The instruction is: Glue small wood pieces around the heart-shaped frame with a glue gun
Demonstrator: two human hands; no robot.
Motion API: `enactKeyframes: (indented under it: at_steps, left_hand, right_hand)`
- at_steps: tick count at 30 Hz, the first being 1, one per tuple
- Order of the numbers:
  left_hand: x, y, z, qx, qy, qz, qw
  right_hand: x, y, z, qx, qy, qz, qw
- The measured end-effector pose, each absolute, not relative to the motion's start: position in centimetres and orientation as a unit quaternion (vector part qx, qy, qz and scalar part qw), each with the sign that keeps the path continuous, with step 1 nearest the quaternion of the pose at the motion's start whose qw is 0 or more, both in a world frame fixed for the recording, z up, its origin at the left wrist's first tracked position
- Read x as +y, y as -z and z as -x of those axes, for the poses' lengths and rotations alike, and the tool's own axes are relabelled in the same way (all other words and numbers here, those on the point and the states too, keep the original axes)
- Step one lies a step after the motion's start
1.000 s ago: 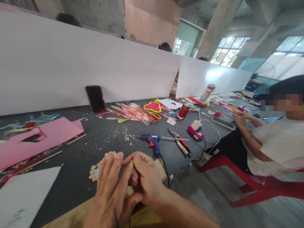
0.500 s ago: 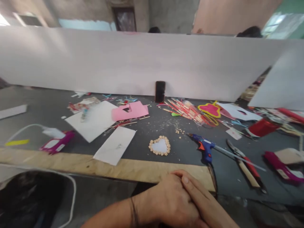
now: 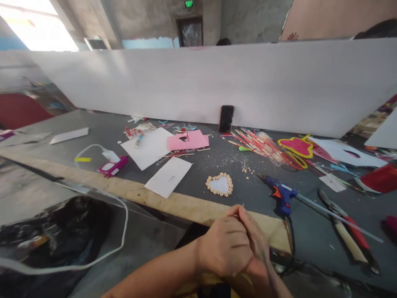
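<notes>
Just past the table's near edge, my left hand (image 3: 226, 246) is closed and pressed into my right hand (image 3: 257, 236). My right hand's fingers wrap around it, and the palms are hidden. No object shows between them. Beyond them lies a white heart shape (image 3: 219, 185) bordered with small beige pieces. A blue glue gun (image 3: 283, 196) with a long clear glue stick (image 3: 338, 217) rests to the right of the heart. Loose beige bits (image 3: 247, 170) are scattered behind the heart. To the left is a white card (image 3: 169, 177) with a small mark on it.
Pruning shears (image 3: 349, 227) lie at right. Red-patterned sticks (image 3: 254, 142), a yellow-edged pink shape (image 3: 296, 147) and pink paper (image 3: 192, 140) spread farther back. A phone (image 3: 226, 118) leans against the white partition (image 3: 186, 82). A white cable (image 3: 126, 223) hangs at left above a black bag (image 3: 71, 244).
The view has turned left, so the table items appear farther right. My hands stay clasped, with the right fingers now curled more closely around the left hand.
</notes>
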State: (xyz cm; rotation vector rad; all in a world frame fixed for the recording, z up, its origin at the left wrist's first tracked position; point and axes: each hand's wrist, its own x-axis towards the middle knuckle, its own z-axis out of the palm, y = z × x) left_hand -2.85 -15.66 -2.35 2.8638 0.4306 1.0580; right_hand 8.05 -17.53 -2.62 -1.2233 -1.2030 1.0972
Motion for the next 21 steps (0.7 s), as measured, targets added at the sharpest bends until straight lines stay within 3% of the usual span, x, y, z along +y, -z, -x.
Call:
enactKeyframes:
  at_steps: [8,11,16,21]
  left_hand:
    - [-11.6,2.5,9.2,0.406,-0.37,-0.836,0.006]
    - [-9.8,3.4,11.8,0.465,-0.371,-0.804,-0.009]
    - [-9.6,5.8,13.6,0.523,-0.334,-0.784,-0.007]
    - [-10.1,7.8,13.2,0.521,-0.262,-0.812,-0.021]
  right_hand:
    - [-19.8,0.9,-15.5,-0.488,-0.421,0.614,0.456]
    - [-21.0,0.5,-19.9,-0.513,-0.218,0.707,0.436]
    - [-21.2,-0.2,-25.4,-0.629,0.1,0.714,0.292]
    - [-19.9,0.2,-27.3,-0.675,0.221,0.688,0.151]
